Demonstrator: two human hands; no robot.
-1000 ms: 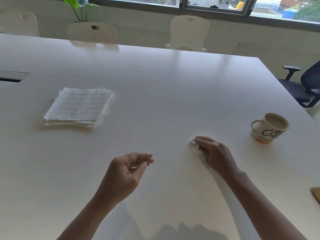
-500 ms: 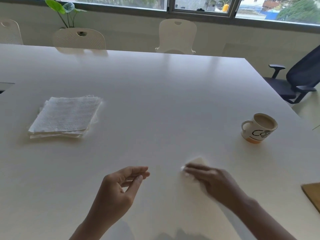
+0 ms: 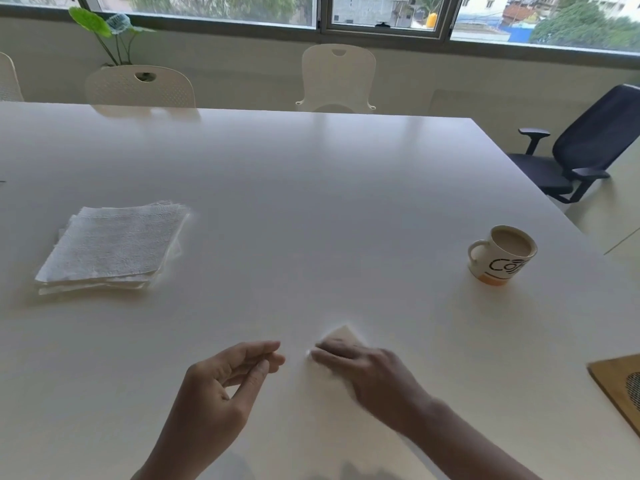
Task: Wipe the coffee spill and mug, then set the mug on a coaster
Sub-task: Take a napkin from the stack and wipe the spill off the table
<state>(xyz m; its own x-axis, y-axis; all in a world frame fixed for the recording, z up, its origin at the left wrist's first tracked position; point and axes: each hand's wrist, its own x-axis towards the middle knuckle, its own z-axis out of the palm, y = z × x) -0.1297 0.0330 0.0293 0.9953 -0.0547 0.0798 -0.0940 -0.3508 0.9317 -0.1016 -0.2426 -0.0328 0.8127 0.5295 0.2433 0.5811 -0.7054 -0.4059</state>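
Right hand (image 3: 367,372) nearer now, fingers (image 3: 332,353) flat atop napkin (image 3: 343,336).

White table (image 3: 311,188) carries a napkin stack (image 3: 110,245) far left. Mug (image 3: 500,254) right, wooden coaster (image 3: 620,386) at right edge. Folded napkin (image 3: 343,336) near front.

A: We see a white table (image 3: 311,202), very plain, no pattern on it.

B: Yes, and the stack of napkins (image 3: 110,245) is white too, with a fine embossed texture. The mug (image 3: 500,256) we see is white with black lettering and an orange band at its base; the drink inside is light brown.

A: Under our right hand (image 3: 367,372) the tissue (image 3: 343,336) looks pale beige.

B: At the right edge we notice a wooden brown coaster (image 3: 614,382) with a dark patterned part. Behind, the chairs (image 3: 337,77) are cream, one office chair (image 3: 585,150) is dark navy, and the plant (image 3: 104,29) has green leaves.
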